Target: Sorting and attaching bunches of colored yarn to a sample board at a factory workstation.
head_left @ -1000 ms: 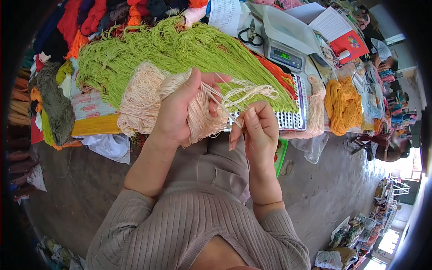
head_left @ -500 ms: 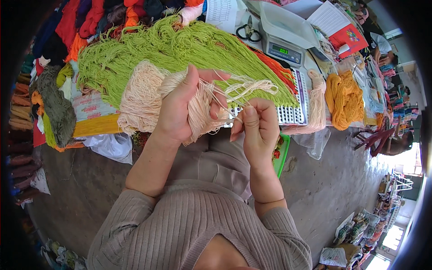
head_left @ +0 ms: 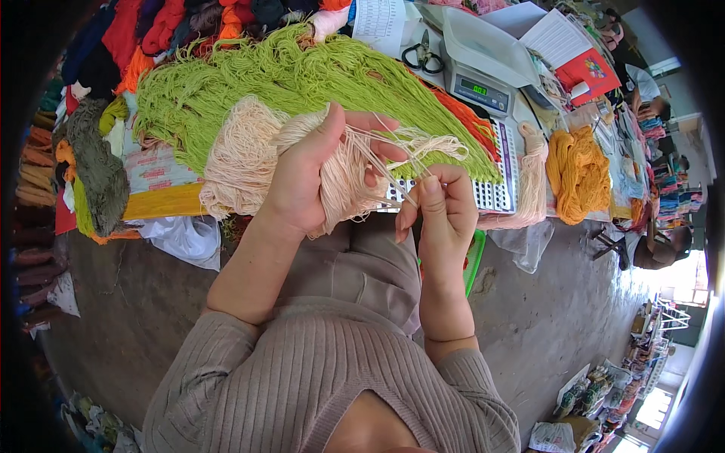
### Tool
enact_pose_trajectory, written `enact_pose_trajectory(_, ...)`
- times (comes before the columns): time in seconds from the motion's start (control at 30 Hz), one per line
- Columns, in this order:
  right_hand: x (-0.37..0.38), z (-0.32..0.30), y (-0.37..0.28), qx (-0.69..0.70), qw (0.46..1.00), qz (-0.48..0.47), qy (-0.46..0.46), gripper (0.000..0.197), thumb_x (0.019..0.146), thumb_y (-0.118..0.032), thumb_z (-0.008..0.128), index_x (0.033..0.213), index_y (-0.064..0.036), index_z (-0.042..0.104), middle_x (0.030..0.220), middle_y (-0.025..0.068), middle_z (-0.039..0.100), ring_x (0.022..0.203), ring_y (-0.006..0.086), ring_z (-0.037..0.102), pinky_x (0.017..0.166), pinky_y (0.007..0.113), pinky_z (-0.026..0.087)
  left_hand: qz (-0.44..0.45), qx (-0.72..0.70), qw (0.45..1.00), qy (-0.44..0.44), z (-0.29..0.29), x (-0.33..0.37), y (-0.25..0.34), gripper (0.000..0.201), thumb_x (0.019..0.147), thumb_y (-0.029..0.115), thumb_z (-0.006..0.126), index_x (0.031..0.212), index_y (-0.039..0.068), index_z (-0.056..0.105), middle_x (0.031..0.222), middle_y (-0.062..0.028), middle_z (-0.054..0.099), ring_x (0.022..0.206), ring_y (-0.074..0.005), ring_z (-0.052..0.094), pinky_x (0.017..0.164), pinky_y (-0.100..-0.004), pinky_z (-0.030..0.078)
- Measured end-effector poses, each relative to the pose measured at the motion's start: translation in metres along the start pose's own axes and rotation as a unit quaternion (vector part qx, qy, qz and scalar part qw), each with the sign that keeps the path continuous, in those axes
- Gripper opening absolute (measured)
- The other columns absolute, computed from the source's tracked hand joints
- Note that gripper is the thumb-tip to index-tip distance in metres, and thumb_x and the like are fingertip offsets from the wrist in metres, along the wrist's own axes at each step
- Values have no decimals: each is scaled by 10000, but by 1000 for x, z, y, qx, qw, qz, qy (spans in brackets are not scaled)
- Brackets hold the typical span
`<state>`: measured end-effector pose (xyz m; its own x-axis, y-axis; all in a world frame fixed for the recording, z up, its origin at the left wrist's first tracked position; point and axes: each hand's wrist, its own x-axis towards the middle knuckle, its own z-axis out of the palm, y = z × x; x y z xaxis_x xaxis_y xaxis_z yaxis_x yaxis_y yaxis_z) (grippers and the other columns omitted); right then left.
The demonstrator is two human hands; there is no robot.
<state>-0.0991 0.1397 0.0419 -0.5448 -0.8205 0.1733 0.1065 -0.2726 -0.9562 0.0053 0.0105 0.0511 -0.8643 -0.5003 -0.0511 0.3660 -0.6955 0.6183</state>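
Observation:
A thick hank of pale cream yarn (head_left: 346, 187) hangs over my left hand (head_left: 306, 170), whose thumb and fingers are curled around its strands. Several strands run from there to my right hand (head_left: 439, 202), which pinches them between thumb and forefinger. Part of the cream hank rests in a bulky heap (head_left: 240, 155) left of my left hand. A looped end of the same yarn (head_left: 442, 146) lies beyond my right hand, on a wide spread of lime-green yarn (head_left: 279, 75).
A digital scale (head_left: 479, 92) with a clear tray stands at the back right, black scissors (head_left: 423, 57) beside it. Pale pink yarn (head_left: 533, 170) and orange yarn (head_left: 578, 174) lie on the right. Dark grey yarn (head_left: 100, 162) hangs at the left; a green basket (head_left: 475, 264) is below the table.
My right hand has shifted slightly right, drawing the pinched strands out a little from the hank. My left hand keeps its hold. The whole view has moved slightly.

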Motion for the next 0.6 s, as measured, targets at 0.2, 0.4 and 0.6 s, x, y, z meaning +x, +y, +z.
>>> enact_pose_trajectory(0.2, -1, -2, -4, 44, 995, 85, -37, 171, 934, -157, 483, 1009, -6, 458, 597, 30, 498, 469, 84, 474, 413, 202, 399, -13, -23, 999, -47, -4, 1, 2, 507, 967, 410, 304, 1123, -24, 515, 839, -137, 634, 534, -85, 494, 498, -216, 433)
enact_pose_trajectory(0.4, -2, -8, -5, 140, 953, 138, -231, 225, 890, -169, 558, 801, 34, 596, 640, 60, 546, 448, 107, 504, 418, 224, 408, -14, 90, 995, -37, -10, -2, 1, 547, 962, 443, 302, 984, -22, 589, 637, -57, 559, 480, -70, 457, 450, -189, 397)
enact_pose_trajectory(0.6, 25, -31, 10, 469, 880, 28, 74, 249, 955, -213, 436, 862, -9, 547, 787, 76, 552, 408, 96, 375, 383, 208, 298, -33, -47, 983, -172, -6, -2, 1, 615, 953, 482, 272, 995, -48, 582, 787, -89, 592, 714, -140, 576, 646, -251, 472)
